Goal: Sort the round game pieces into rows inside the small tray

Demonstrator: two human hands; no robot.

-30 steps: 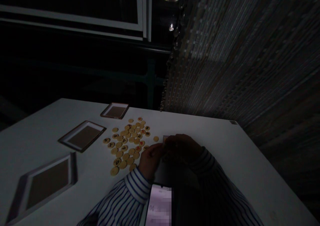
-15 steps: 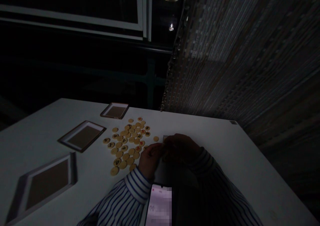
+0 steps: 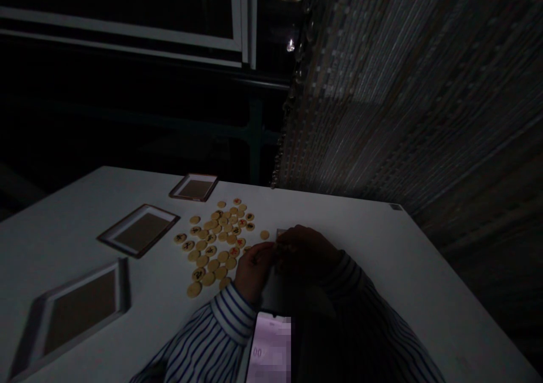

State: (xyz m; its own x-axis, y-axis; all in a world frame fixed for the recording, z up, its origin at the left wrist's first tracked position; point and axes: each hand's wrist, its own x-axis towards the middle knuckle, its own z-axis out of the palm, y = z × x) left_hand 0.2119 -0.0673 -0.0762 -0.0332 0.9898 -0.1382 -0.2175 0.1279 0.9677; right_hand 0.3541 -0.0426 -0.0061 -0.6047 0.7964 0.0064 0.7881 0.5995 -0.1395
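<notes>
My left hand (image 3: 253, 271) and my right hand (image 3: 306, 248) meet over the table, fingers curled and pressed close together. What they hold between them is lost in deep shadow. A pale edge of some flat object (image 3: 280, 232) shows just past the fingers of my right hand; I cannot make out its kind. Left of my hands lies a loose spread of round wooden Chinese chess pieces (image 3: 223, 236), some bearing red or black characters, others blank side up. One single piece (image 3: 264, 235) sits apart, close to my fingers.
Three shallow framed trays (image 3: 194, 187) stand in a row along the left of the white table (image 3: 403, 270). Below my wrists lies a lit phone (image 3: 270, 349). A beaded string curtain (image 3: 360, 89) hangs behind the table's right side. The room is dark.
Almost nothing differs. Both hands stay in the same place with only slight finger movement, and the pieces and trays lie as before.
</notes>
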